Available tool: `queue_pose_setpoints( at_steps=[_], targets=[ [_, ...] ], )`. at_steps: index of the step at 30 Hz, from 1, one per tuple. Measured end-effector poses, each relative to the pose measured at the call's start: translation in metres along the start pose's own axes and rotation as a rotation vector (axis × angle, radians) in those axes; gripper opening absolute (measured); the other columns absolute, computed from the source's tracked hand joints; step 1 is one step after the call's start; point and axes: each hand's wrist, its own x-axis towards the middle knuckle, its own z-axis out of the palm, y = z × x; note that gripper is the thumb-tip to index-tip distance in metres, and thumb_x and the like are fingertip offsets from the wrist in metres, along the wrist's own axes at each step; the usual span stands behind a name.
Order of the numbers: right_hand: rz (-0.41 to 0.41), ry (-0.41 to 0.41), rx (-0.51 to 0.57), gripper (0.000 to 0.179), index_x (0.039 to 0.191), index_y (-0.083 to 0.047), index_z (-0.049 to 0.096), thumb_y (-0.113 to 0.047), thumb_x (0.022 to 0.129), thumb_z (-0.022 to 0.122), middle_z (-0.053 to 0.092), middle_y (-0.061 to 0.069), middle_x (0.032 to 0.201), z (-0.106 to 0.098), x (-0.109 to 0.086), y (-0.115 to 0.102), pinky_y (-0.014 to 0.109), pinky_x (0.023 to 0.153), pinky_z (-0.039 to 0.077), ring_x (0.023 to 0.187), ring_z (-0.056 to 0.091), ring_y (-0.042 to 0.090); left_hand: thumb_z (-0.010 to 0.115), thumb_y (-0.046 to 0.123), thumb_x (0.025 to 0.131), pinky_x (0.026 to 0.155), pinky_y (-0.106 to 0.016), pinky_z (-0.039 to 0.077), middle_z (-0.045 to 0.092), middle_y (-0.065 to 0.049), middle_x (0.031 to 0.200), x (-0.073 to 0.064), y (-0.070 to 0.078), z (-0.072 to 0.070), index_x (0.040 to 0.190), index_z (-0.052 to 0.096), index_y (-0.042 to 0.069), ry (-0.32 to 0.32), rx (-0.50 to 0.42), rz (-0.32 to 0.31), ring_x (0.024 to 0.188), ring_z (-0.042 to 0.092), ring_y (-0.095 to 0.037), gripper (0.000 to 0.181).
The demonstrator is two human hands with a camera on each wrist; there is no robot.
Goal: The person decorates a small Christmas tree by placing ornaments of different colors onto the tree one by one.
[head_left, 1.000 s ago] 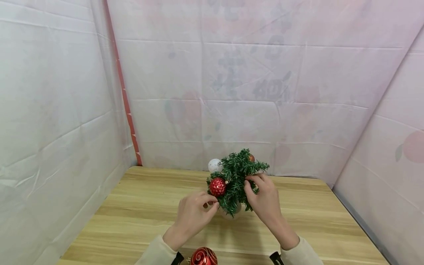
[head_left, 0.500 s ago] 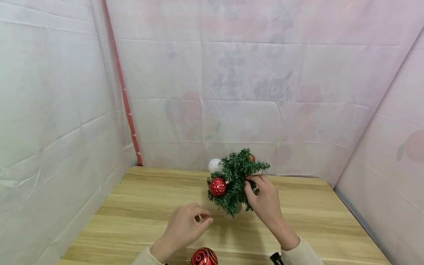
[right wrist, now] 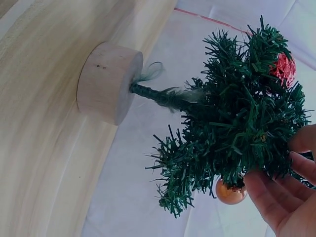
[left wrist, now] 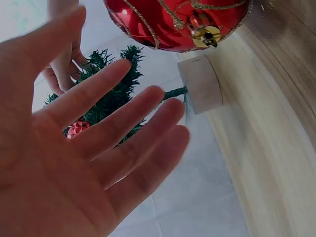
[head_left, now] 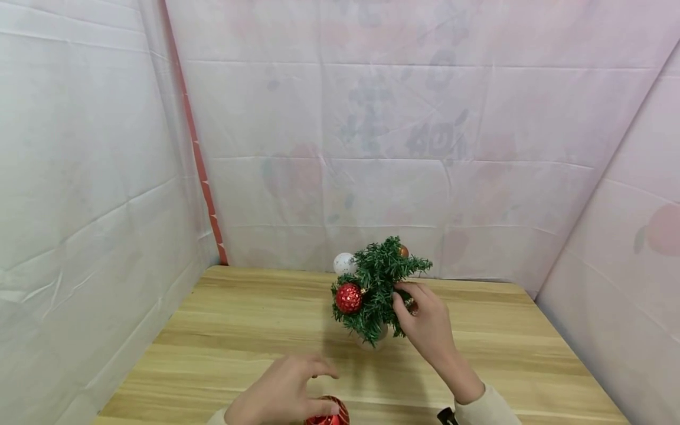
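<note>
A small artificial Christmas tree (head_left: pixel 378 277) stands on a round wooden base (right wrist: pixel 108 81). At its left side hang a red glittery bauble (head_left: pixel 349 298) and a white bauble (head_left: pixel 344 264); a copper-orange bauble (head_left: pixel 404 251) shows near the top. My right hand (head_left: pixel 427 321) pinches a branch on the tree's right side between thumb and fingers. Close to the front edge of the view, my left hand (head_left: pixel 284 389) reaches over a larger red bauble (left wrist: pixel 177 22) with gold swirls and a gold cap. Its fingers are spread and hold nothing; the thumb overlaps the bauble in the head view.
The wood-grain table (head_left: pixel 239 319) carries the tree and the large bauble. Pale printed cloth (head_left: pixel 382 136) hangs behind the table and along both sides. A red strip (head_left: pixel 199 162) runs down the back left corner.
My left hand has drawn away from the tree's lower left, moved toward the front and opened over the large red bauble. The right hand stays at the branch.
</note>
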Motion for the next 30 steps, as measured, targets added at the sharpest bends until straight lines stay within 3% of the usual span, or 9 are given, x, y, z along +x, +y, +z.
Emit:
queue_pose_setpoints(
  at_steps=[4,15,22,30],
  targets=[
    [0.007,-0.002,-0.013,0.024,0.103,-0.007,0.075,0.004,0.081,0.074,0.073,0.007,0.097,-0.001,-0.001,0.001,0.024,0.052,0.05,0.064,0.062,0.01,0.07,0.061,0.084,0.083,-0.028,0.054,0.064,0.016,0.121,-0.002,-0.003,0.001,0.125,0.068,0.028,-0.094,-0.044,0.009,0.108,0.062,-0.005,0.053],
    [0.039,-0.026,-0.013,0.02,0.103,-0.005,0.074,0.0,0.084,0.073,0.073,0.009,0.095,-0.002,-0.001,0.005,0.021,0.055,0.053,0.067,0.066,0.015,0.075,0.063,0.078,0.083,-0.027,0.054,0.063,0.016,0.126,-0.004,-0.006,0.006,0.134,0.061,0.03,-0.223,-0.125,-0.035,0.109,0.06,-0.001,0.067],
    [0.048,-0.038,-0.018,0.019,0.102,-0.004,0.074,0.0,0.084,0.073,0.073,0.009,0.094,-0.001,-0.002,0.004,0.024,0.054,0.053,0.066,0.065,0.013,0.077,0.057,0.08,0.078,-0.023,0.053,0.063,0.024,0.109,-0.005,-0.008,0.011,0.13,0.064,0.029,-0.249,-0.163,-0.029,0.093,0.057,0.007,0.059],
    [0.047,-0.035,-0.01,0.019,0.102,-0.004,0.074,0.001,0.084,0.073,0.073,0.009,0.093,-0.001,-0.002,0.004,0.027,0.054,0.054,0.066,0.065,0.011,0.077,0.057,0.08,0.076,-0.021,0.052,0.062,0.024,0.107,-0.005,-0.008,0.011,0.13,0.064,0.029,-0.255,-0.145,-0.015,0.091,0.056,0.008,0.058]
  ],
)
